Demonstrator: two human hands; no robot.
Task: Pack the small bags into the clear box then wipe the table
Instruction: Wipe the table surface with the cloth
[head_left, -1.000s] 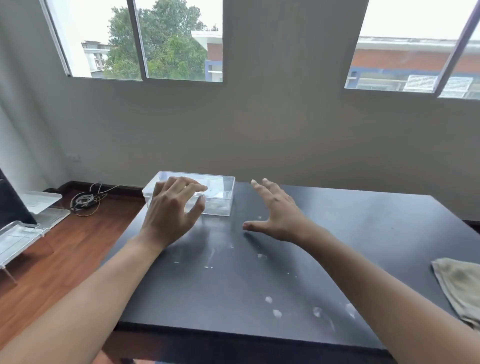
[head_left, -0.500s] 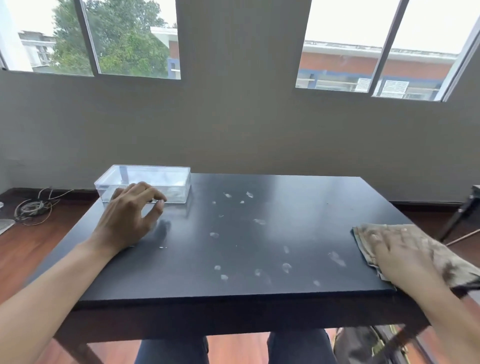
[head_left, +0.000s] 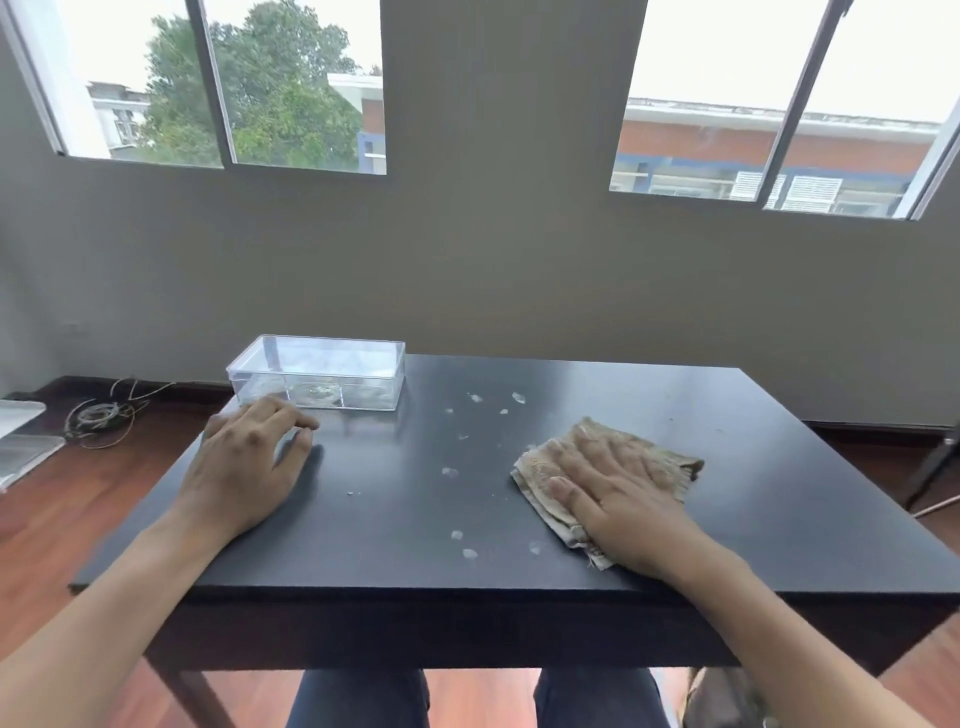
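R hand (head_left: 618, 493) lies flat on the cloth (head_left: 660, 460), palm down, fingers straight & slightly spread, pressing it to the table (head_left: 753, 493); nothing curled round the fabric. Cloth is folded, beige, sits on the right-centre of the tabletop w/ its near corner close to the front edge.

L hand (head_left: 244, 467) rests on the table's left side, palm down, fingers loosely bent w/ tips on the surface, holding nothing. It sits just in front of the box (head_left: 317, 371), fingertips near the box's front wall; can't tell if they touch it.

Box is clear, rectangular, at the far-left corner of the table. Pale shapes show through its walls at the bottom, prob. the bags (head_left: 322, 395), but too blurred to count.

Whitish smudges (head_left: 457, 473) dot the dark top betw. the two hands, some near the front edge, some further back beside the box.

Coiled cable (head_left: 98, 415) lies on the wood floor to the left.
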